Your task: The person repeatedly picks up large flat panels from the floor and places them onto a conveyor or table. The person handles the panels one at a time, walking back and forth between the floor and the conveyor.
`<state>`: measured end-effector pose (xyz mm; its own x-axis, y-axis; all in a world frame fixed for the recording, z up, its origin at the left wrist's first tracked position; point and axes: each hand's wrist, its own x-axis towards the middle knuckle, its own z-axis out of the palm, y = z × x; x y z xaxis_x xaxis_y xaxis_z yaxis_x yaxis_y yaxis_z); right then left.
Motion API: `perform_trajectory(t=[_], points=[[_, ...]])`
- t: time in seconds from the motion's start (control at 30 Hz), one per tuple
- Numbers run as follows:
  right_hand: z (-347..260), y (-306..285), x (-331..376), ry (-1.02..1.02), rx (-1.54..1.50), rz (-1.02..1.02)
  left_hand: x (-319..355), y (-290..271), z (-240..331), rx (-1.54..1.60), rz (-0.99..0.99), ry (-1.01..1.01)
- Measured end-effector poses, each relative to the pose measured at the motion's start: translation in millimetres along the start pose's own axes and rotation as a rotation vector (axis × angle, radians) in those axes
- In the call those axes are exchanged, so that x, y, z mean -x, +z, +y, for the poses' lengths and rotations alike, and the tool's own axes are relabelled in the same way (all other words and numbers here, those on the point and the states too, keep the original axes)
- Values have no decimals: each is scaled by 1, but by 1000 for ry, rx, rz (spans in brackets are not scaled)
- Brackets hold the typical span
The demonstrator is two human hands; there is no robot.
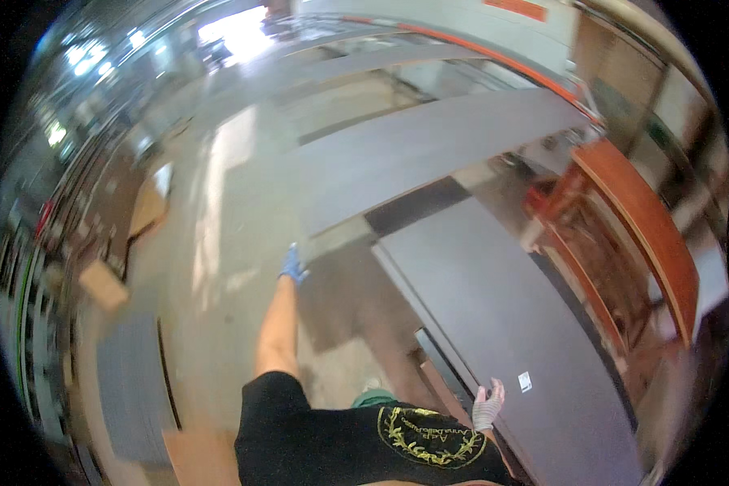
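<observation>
Green-edged racking (26,324) runs blurred down the far left of the frame, and a tan block (103,285) sits on the floor (243,202) just inside it. Below the block, at lower left, stands a dark grey stack (131,389), with the corner of an orange-brown board (201,458) near it at the bottom edge. A bright strip of light crosses the floor left of centre. My left hand (293,266), in a blue glove, reaches out on a straight arm near the middle of the frame; it is open and empty, over the floor. My black shirt (324,433) with its yellow emblem fills the bottom centre. A long grey board (429,154) stretches across the upper middle, a dark strip (417,204) below it. My right hand (488,405), in a pale glove, is loosely open with bent fingers at the left edge of the big grey panel (494,300) in the lower right; I cannot tell whether it touches. A white label (525,382) is on the panel near that hand. Beyond, at right, is an orange-brown frame (648,223).
</observation>
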<state>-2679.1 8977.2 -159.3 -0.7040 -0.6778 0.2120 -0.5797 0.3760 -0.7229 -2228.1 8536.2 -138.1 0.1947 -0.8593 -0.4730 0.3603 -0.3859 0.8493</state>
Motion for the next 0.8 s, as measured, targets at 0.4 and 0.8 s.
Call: perform_trajectory(t=[0.4, 0.8], points=[[-67, 29, 50, 148, 66, -15, -75, 41, -10, -53, -155, -229], [-165, 110, -27, 599, -928, -611, 148, 95, -44, 66, -390, -543]])
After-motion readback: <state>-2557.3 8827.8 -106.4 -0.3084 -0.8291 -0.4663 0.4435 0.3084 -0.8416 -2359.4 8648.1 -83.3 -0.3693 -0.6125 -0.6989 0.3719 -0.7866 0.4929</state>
